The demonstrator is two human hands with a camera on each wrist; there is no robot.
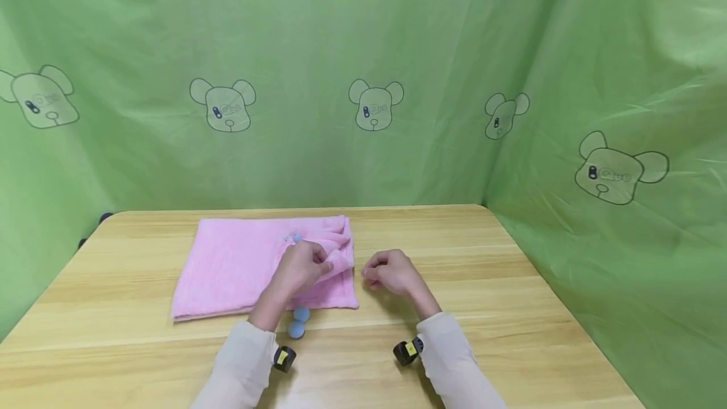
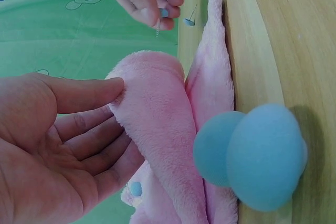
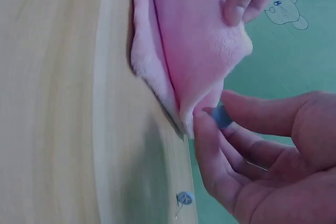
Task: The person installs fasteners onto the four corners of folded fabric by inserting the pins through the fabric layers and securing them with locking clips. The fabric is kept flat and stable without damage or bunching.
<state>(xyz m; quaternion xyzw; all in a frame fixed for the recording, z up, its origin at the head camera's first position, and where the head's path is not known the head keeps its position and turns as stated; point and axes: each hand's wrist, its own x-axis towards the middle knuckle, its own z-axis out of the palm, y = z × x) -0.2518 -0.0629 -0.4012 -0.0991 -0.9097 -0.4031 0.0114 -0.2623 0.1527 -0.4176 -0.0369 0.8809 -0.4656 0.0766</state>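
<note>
A pink plush cloth (image 1: 227,264) lies folded on the table, its right part rumpled and lifted. My left hand (image 1: 298,267) pinches a raised fold of it between thumb and fingers; in the left wrist view this fold (image 2: 152,87) stands up off the layer below. Just right of the cloth's edge, my right hand (image 1: 394,272) holds a twist pin (image 3: 221,117) by its small blue cap between thumb and index finger. Its spiral metal shaft (image 2: 157,30) shows pointing toward the fold in the left wrist view.
Two round blue pieces (image 1: 296,329) rest by the cloth's front edge, near my left forearm. Another twist pin (image 3: 185,198) lies on the wooden table (image 1: 511,333) to the right. A small blue piece (image 1: 297,237) sits on the cloth behind my left hand. Green curtains surround the table.
</note>
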